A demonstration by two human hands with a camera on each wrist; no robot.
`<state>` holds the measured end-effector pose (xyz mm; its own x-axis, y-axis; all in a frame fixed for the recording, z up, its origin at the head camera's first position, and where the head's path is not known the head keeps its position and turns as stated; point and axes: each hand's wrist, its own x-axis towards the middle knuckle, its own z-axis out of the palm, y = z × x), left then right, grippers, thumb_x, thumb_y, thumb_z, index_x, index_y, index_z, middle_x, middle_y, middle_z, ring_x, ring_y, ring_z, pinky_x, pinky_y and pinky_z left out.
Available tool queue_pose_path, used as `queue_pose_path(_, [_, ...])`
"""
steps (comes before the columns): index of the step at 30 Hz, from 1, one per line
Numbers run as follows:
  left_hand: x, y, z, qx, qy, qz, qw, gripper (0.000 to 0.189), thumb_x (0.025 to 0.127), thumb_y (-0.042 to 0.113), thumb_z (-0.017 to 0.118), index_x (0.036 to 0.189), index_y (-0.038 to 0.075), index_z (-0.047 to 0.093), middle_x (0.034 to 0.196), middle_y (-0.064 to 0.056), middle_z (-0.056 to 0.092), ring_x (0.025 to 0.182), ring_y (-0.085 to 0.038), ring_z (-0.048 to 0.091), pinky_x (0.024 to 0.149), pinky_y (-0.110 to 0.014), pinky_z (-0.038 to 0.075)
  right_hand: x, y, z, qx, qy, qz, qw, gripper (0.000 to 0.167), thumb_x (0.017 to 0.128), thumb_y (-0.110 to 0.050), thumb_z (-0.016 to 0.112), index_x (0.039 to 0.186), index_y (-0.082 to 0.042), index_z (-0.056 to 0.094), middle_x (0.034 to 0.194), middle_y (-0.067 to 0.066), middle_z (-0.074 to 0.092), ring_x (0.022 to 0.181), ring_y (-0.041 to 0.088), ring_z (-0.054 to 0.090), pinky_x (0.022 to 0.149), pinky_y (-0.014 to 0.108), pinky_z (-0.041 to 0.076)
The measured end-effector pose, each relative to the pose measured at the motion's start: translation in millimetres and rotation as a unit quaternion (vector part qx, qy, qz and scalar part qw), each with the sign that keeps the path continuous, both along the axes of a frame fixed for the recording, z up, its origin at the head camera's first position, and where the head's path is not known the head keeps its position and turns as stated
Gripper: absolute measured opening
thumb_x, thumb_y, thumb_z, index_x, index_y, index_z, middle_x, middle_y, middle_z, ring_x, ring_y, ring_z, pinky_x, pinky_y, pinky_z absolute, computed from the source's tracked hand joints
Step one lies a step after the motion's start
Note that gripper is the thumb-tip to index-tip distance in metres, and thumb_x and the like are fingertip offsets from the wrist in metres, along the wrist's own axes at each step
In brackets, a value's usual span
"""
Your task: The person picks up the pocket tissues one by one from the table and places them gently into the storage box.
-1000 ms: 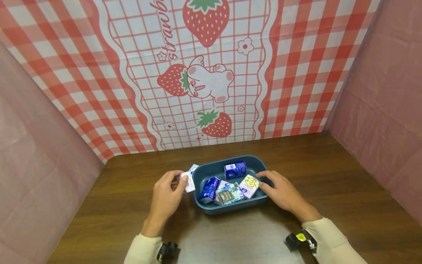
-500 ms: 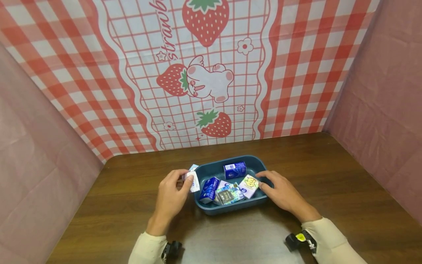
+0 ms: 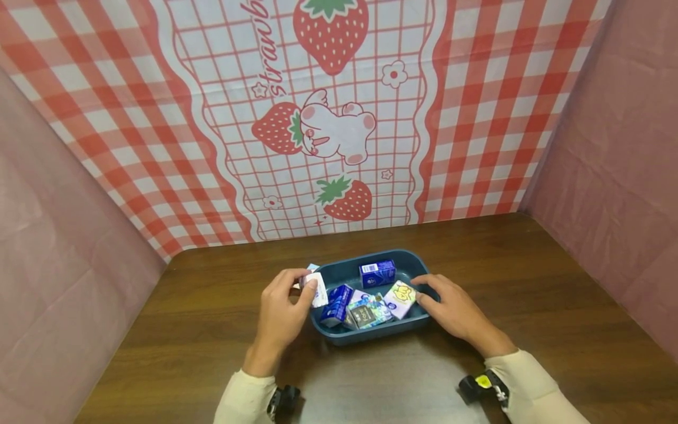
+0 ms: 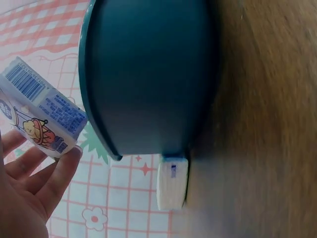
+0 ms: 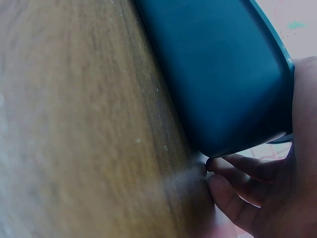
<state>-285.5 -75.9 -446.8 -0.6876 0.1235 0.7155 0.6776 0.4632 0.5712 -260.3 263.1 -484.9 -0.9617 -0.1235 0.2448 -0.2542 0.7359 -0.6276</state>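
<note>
My left hand pinches a white tissue pack between thumb and fingers, over the left rim of a dark teal plastic tub. A cartoon bear and blue print show on the tissue pack in the left wrist view. At the tub's other end, my right hand grips the rim, its other fingers curled against the outside wall. Inside lie two blue tissue packs, a white pack with a yellow cartoon and a colourful patterned pack with a grey label.
Another light tissue pack lies on the wooden table beyond the tub's left end, mostly hidden by the left hand in the head view. A strawberry-print cloth hangs behind the table, with pink cloth at both sides.
My left hand has moved right with the tissue pack, from outside the tub's left end to over its rim. The right hand and the tub have stayed put.
</note>
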Motion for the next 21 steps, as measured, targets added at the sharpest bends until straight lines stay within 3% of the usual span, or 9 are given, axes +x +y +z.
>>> queue_pose_path(4, [0.1, 3.4, 0.1, 0.007, 0.003, -0.018, 0.9998, 0.016, 0.093, 0.018, 0.071, 0.105, 0.007, 0.071, 0.100, -0.002, 0.068, 0.082, -0.012, 0.064, 0.070, -0.026, 0.058, 0.1, -1, -0.2, -0.002, -0.001, -0.001, 1.0000, 0.032, 0.098, -0.024, 0.061, 0.128, -0.015, 0.064, 0.126, 0.011, 0.062, 0.112, 0.030, 0.057, 0.096, 0.061, 0.044])
queue_pose_path(9, [0.6, 9.2, 1.6, 0.010, 0.006, -0.035, 0.9993, 0.017, 0.093, 0.017, 0.070, 0.105, 0.005, 0.071, 0.101, -0.004, 0.068, 0.084, -0.015, 0.065, 0.069, -0.035, 0.060, 0.6, 0, 0.7, -0.004, -0.003, -0.002, 1.0000, 0.032, 0.098, -0.024, 0.061, 0.128, -0.015, 0.064, 0.126, 0.012, 0.062, 0.113, 0.031, 0.057, 0.097, 0.061, 0.044])
queue_pose_path(15, [3.2, 17.5, 2.6, -0.003, -0.012, -0.036, 0.9993, 0.019, 0.093, 0.022, 0.070, 0.105, 0.007, 0.071, 0.100, -0.002, 0.067, 0.083, -0.013, 0.065, 0.069, -0.029, 0.058, 1.0, 0, 0.3, -0.002, -0.001, -0.002, 1.0000, 0.032, 0.098, -0.024, 0.061, 0.128, -0.014, 0.064, 0.126, 0.011, 0.062, 0.113, 0.030, 0.057, 0.097, 0.061, 0.044])
queue_pose_path(21, [5.4, 26.2, 4.1, -0.011, -0.019, -0.048, 0.9986, 0.021, 0.093, 0.022, 0.071, 0.105, 0.005, 0.071, 0.099, -0.002, 0.067, 0.085, -0.013, 0.065, 0.073, -0.030, 0.059, 0.2, 0, 0.1, -0.005, -0.001, 0.000, 1.0000, 0.032, 0.098, -0.024, 0.061, 0.128, -0.015, 0.064, 0.127, 0.011, 0.062, 0.115, 0.031, 0.057, 0.097, 0.061, 0.044])
